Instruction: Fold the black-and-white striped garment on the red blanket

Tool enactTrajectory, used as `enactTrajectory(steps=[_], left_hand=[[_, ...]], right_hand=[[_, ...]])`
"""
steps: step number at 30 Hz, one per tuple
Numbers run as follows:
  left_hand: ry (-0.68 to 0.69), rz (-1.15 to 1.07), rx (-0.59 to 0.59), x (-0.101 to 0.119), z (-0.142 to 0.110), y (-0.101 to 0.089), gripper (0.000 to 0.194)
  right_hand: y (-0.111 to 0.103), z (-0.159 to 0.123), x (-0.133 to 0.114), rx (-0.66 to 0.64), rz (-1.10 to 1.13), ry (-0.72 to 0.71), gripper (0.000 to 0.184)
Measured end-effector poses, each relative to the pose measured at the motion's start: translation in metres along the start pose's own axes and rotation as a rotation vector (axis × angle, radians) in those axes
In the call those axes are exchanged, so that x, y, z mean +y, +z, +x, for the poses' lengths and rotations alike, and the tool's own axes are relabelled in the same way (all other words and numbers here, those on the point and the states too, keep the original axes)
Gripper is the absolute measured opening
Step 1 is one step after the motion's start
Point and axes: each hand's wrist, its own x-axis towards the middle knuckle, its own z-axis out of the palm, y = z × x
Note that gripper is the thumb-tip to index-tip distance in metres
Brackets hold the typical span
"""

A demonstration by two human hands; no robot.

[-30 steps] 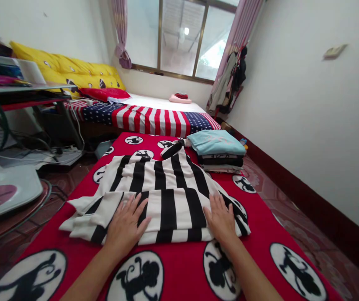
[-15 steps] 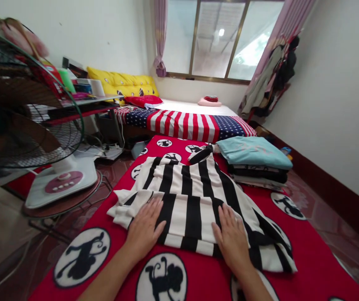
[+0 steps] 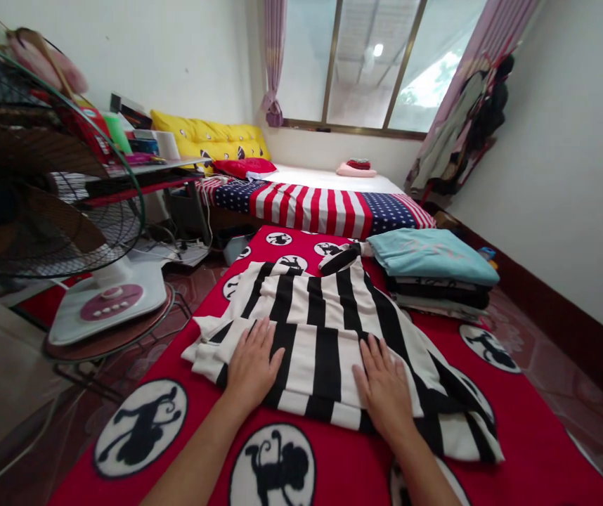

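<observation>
A black-and-white striped garment (image 3: 327, 316) lies partly folded on a red blanket (image 3: 523, 436) printed with black monkey circles. My left hand (image 3: 251, 365) rests flat on the garment's near left part, fingers spread. My right hand (image 3: 386, 390) lies flat on its near right part, fingers stretched out. Neither hand holds anything. The garment's right edge trails loosely toward the blanket's right side.
A stack of folded clothes (image 3: 433, 270) with a light blue piece on top sits at the blanket's far right. A standing fan (image 3: 43, 183) is at the left on the floor. A bed with a stars-and-stripes cover (image 3: 322, 204) lies beyond, under the window.
The view swung left, bringing the fan into sight. Both hands slid a little toward the middle of the striped garment and stay flat on it.
</observation>
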Motion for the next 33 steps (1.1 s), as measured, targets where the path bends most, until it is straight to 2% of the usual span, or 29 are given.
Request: enactTrajectory(steps=[2, 4, 5, 7, 9, 11, 15, 17, 23, 30, 33], left_hand=[[-0.056, 0.019, 0.014, 0.009, 0.0, 0.001, 0.051], [-0.063, -0.016, -0.001, 0.035, 0.002, 0.001, 0.051], [-0.019, -0.065, -0.026, 0.05, 0.005, 0.002, 0.051], [0.126, -0.188, -0.102, 0.076, 0.009, 0.003, 0.052], [0.209, -0.24, -0.149, 0.083, 0.012, 0.006, 0.052], [0.172, -0.185, -0.132, 0.068, 0.014, 0.009, 0.048], [0.07, -0.043, -0.061, 0.017, 0.011, 0.005, 0.054], [0.056, -0.018, -0.057, 0.005, 0.007, -0.001, 0.055], [-0.008, -0.032, -0.028, 0.009, 0.001, -0.007, 0.054], [-0.03, -0.057, -0.004, 0.009, -0.003, -0.008, 0.054], [-0.038, -0.059, 0.066, 0.003, -0.003, -0.017, 0.045]], right_hand=[[-0.002, 0.0, 0.01, 0.008, -0.043, 0.103, 0.056], [-0.005, -0.001, -0.005, 0.011, -0.028, 0.153, 0.057], [-0.006, -0.001, -0.018, 0.009, -0.002, 0.141, 0.056], [-0.006, 0.002, -0.045, -0.013, 0.093, -0.02, 0.057], [-0.004, 0.004, -0.058, -0.048, 0.17, -0.146, 0.056], [-0.003, 0.004, -0.05, -0.043, 0.178, -0.15, 0.054], [-0.001, -0.003, -0.005, 0.017, 0.046, 0.013, 0.055], [0.003, -0.004, 0.011, 0.047, -0.021, 0.042, 0.056], [0.016, -0.004, 0.016, 0.134, -0.108, -0.006, 0.058], [0.017, -0.005, 0.017, 0.158, -0.116, -0.008, 0.059], [0.017, -0.005, 0.017, 0.164, -0.117, -0.007, 0.06]])
